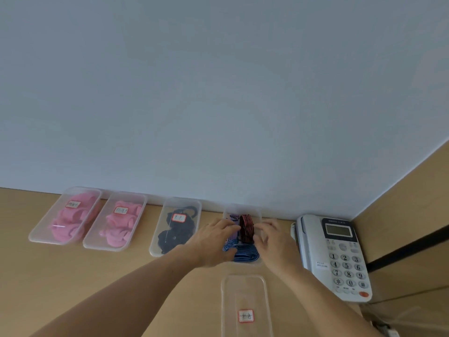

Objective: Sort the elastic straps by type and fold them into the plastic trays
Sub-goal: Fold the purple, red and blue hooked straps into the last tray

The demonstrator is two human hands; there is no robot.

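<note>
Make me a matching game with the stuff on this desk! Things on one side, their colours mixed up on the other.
Things
1. bunched elastic straps in the leftmost clear plastic tray
2. tangled elastic straps in the third clear plastic tray from the left
3. upright folded strap between the left hand and the right hand
4. push-button desk telephone

Colours
a. black
b. pale grey
c. pink
d. red and black

Pairs: 1-c, 2-a, 3-d, 4-b

Writing on the tray labels (179, 217) is too small to read; the left grip (213, 242) hides the left wall of the open tray (259, 215) and much of the purple strap (233, 218); the near tray (230, 300) and both forearms (145, 288) run off the bottom edge.
</note>
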